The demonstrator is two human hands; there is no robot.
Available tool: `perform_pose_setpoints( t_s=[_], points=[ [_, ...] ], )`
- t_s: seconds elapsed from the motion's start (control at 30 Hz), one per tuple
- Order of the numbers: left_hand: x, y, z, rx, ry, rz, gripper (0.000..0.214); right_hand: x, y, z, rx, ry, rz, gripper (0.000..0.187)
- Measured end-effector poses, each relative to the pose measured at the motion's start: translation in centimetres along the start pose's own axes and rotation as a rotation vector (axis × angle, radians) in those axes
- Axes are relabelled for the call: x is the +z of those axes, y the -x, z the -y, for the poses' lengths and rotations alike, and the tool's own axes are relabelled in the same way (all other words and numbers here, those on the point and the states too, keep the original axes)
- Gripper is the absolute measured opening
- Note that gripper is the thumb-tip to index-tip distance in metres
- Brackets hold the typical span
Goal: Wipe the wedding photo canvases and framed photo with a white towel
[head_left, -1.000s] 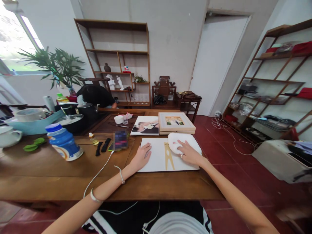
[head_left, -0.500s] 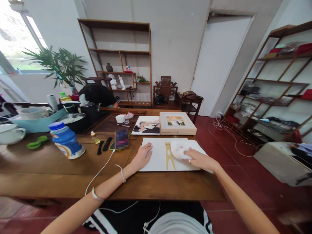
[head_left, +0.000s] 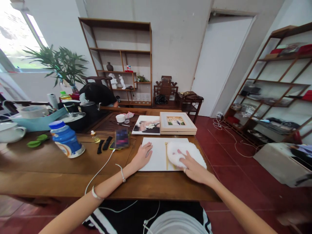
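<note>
A flat white sheet or board [head_left: 156, 161] lies at the table's front edge. My left hand [head_left: 144, 156] rests on its left part, fingers stretched out and flat. My right hand [head_left: 195, 167] holds a white fluffy pad [head_left: 175, 151] against the right part, fingertips pressed into the pile. The pad covers most of a yellow, fork-legged shape [head_left: 166, 152] on the sheet; only its left strip shows. Whether that shape is printed or a separate piece, I cannot tell.
Behind the sheet lie a photo print [head_left: 147, 126] and a wooden-framed photo [head_left: 176, 125]. To the left are a phone [head_left: 122, 138] with a white cable, black straps [head_left: 107, 143], a dropper bottle [head_left: 95, 137] and a blue bottle [head_left: 65, 139]. A person's dark head [head_left: 97, 94] is behind the table.
My right hand has moved the fluffy pad left and toward me, over most of the yellow shape. The pad now looks flatter and more spread out. My left hand has stayed in place.
</note>
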State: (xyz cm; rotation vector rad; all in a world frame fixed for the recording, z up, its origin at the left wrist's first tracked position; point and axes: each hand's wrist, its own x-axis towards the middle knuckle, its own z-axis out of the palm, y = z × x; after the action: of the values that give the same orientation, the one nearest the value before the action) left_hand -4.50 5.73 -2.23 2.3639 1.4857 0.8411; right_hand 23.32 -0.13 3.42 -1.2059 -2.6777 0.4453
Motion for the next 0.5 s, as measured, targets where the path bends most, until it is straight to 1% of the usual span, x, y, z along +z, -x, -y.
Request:
perform_pose_setpoints(
  t_s=[0.1, 0.13, 0.2, 0.27, 0.4, 0.5],
  points=[
    [0.1, 0.0, 0.0, 0.006, -0.006, -0.005, 0.034, 0.6, 2.0, 2.5, -0.172, 0.017, 0.061, 0.030],
    [0.0, 0.0, 0.0, 0.008, -0.005, -0.008, 0.034, 0.7, 2.1, 2.8, -0.207, 0.024, 0.074, 0.030],
    [0.0, 0.0, 0.0, 0.008, -0.004, -0.008, 0.034, 0.5, 1.4, 2.7, -0.222, 0.029, 0.071, 0.031],
    [-0.1, 0.0, -0.1, 0.003, -0.010, 0.001, 0.034, 0.2, -0.4, 1.7, -0.198, 0.028, 0.058, 0.031],
    [-0.1, 0.0, 0.0, 0.005, -0.023, 0.011, 0.035, -0.4, -5.5, -1.1, -0.114, 0.039, 0.006, 0.028],
    [0.0, 0.0, 0.1, 0.012, -0.017, 0.011, 0.034, -0.2, -8.6, -1.9, -0.040, 0.078, -0.031, 0.027]
  ],
)
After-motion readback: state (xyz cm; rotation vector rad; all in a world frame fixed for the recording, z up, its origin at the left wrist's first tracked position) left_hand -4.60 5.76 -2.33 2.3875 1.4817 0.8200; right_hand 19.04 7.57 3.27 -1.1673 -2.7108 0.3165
